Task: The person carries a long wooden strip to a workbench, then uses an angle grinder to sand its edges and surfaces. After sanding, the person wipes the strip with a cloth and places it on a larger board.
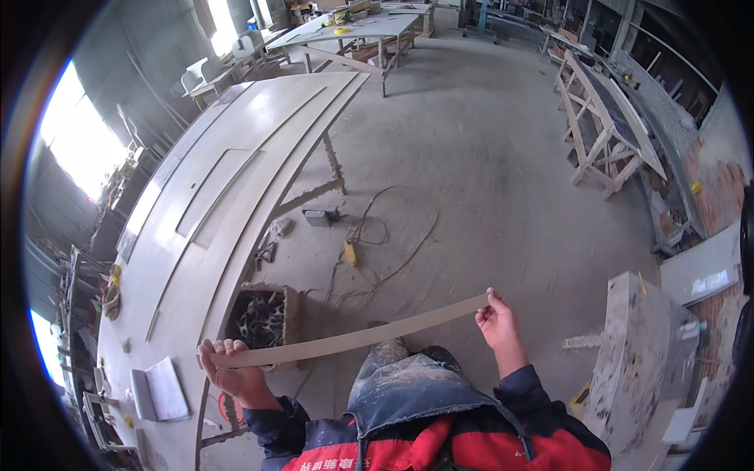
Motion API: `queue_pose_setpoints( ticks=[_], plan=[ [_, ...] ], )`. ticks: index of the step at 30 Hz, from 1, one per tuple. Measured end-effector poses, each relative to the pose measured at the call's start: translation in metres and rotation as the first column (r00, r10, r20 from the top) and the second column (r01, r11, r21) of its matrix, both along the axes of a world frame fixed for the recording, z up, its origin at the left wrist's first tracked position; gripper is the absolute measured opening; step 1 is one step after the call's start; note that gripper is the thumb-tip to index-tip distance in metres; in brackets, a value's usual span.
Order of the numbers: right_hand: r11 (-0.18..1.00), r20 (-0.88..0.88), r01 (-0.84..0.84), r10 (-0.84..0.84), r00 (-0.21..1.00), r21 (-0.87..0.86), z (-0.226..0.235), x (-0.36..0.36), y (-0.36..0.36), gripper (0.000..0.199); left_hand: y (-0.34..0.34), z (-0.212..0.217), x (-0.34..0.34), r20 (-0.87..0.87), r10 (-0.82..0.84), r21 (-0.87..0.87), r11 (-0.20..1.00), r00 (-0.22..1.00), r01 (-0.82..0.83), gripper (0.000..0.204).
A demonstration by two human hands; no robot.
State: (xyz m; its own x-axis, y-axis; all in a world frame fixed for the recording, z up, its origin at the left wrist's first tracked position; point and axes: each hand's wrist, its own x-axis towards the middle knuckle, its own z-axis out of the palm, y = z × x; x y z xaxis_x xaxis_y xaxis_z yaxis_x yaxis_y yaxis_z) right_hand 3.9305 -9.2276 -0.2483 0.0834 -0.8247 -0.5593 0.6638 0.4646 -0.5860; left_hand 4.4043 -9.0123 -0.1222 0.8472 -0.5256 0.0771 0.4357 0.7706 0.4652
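I hold a long thin pale strip (353, 337) level in front of my body, one end in each hand. My left hand (232, 369) wraps its fingers over the strip's left end, close to the edge of the long pale workbench (236, 196). My right hand (496, 322) pinches the right end between thumb and fingers, out over the dusty floor. The strip sags slightly in the middle above my dusty trousers.
Narrow strips lie along the workbench (228, 188), with an open notebook (161, 388) near its front end. A box of dark scraps (263, 318) stands below the bench. A yellow tool with a cable (350, 253) lies on the floor. Trestle tables (605, 125) and a speckled slab (636, 353) stand to the right.
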Motion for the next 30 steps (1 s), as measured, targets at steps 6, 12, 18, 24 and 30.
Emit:
queue_pose_setpoints(
  ticks=[6, 12, 18, 24, 30],
  plan=[
    [0.99, 0.062, 0.128, -0.131, 0.989, 0.051, -0.036, 0.0, -0.163, 0.022, -0.211, -0.061, 0.009, -0.077, -0.025, 0.072, 0.997, 0.997, 0.03, 0.022],
    [0.945, 0.041, 0.309, -0.315, 0.948, 0.11, -0.015, -0.014, -0.335, 0.024, -0.49, -0.032, -0.046, -0.299, -0.133, 0.237, 0.949, 0.945, 0.209, 0.018],
    [0.97, 0.173, 0.242, -0.244, 0.954, 0.034, -0.004, 0.017, -0.506, 0.025, -0.698, -0.026, -0.108, -0.199, -0.526, 0.189, 0.808, 0.827, 0.559, 0.016],
    [0.994, 0.245, 0.066, -0.087, 0.966, 0.093, -0.056, 0.043, -0.716, 0.026, -0.858, -0.05, -0.099, 0.015, -0.475, 0.273, 0.848, 0.88, 0.454, 0.028],
    [0.981, 0.163, -0.193, 0.189, 0.968, 0.009, -0.029, 0.094, -0.972, 0.026, -0.976, -0.044, -0.033, 0.095, -0.161, 0.335, 0.935, 0.982, 0.121, 0.029]
  ],
)
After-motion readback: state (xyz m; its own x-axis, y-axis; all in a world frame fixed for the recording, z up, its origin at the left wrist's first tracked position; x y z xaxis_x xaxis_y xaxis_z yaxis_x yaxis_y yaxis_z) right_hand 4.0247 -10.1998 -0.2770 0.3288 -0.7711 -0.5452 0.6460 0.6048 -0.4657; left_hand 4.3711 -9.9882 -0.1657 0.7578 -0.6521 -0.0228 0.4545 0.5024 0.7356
